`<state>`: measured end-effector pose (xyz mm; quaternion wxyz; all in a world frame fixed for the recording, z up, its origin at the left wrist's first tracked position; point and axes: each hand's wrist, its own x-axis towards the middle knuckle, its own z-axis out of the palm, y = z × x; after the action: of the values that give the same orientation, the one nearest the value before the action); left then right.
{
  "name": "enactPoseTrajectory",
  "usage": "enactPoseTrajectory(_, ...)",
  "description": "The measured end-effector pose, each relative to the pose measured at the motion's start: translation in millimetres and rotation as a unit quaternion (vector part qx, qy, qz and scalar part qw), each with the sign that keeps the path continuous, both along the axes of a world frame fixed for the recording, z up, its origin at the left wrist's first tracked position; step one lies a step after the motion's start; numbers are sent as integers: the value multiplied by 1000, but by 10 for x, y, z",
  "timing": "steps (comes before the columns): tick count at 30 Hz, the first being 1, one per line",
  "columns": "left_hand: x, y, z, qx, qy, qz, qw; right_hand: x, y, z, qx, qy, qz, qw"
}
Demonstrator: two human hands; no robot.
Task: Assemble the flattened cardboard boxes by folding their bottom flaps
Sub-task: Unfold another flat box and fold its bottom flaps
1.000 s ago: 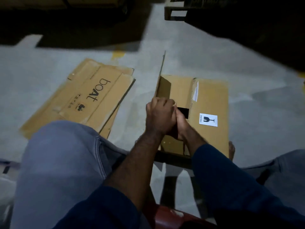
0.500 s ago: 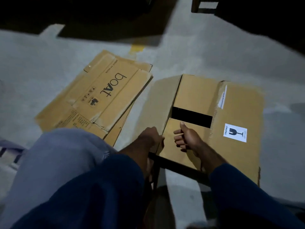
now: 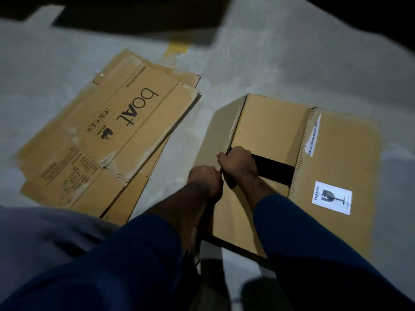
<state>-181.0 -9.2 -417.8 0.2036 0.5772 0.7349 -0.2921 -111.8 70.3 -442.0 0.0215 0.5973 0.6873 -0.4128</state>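
Observation:
A brown cardboard box (image 3: 336,158) stands on the floor in front of me, bottom side up, with a FRAGILE sticker (image 3: 332,197) on its right flap. Two inner flaps lie folded in, and a dark gap (image 3: 275,168) shows between them. The left flap (image 3: 213,135) slopes outward. My right hand (image 3: 239,164) curls its fingers over the box edge where the left flap hinges. Just beside it, my left hand (image 3: 205,181) grips the same flap edge with curled fingers. The two hands touch.
A stack of flattened "boat" cardboard boxes (image 3: 116,140) lies on the grey concrete floor (image 3: 258,63) to the left. My knee in grey trousers (image 3: 45,239) fills the lower left. Dark shadowed objects line the far edge.
The left flap stood upright, then fell outward. My right hand left the near inner flap and moved to the left edge. My left hand rose to meet it.

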Motion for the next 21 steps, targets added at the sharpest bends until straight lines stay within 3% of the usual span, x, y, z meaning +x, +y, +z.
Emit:
enactPoseTrajectory(3,-142,49,-21,2,-43,-26,999,-34,86,-87,13,-44,49,998)
enactPoseTrajectory(5,-335,209,17,-79,-124,-4,989,-47,113,-135,15,-37,78,996)
enactPoseTrajectory(7,-556,461,63,-196,-212,95,952,-80,115,-139,30,-33,82,996)
enactPoseTrajectory(9,-747,739,99,-248,-249,193,916,-112,84,-121,53,-42,76,995)
enactPoseTrajectory(11,-842,1034,56,-174,-245,222,928,-113,53,-131,62,-40,70,995)
enactPoseTrajectory(13,-802,1298,-19,9,-208,216,954,-96,63,-151,58,-40,75,995)
enactPoseTrajectory(15,-706,1477,-58,154,-168,193,954,-78,99,-179,57,-40,91,993)
enactPoseTrajectory(21,-526,1628,-410,201,-134,141,960,85,147,-358,21,45,132,990)
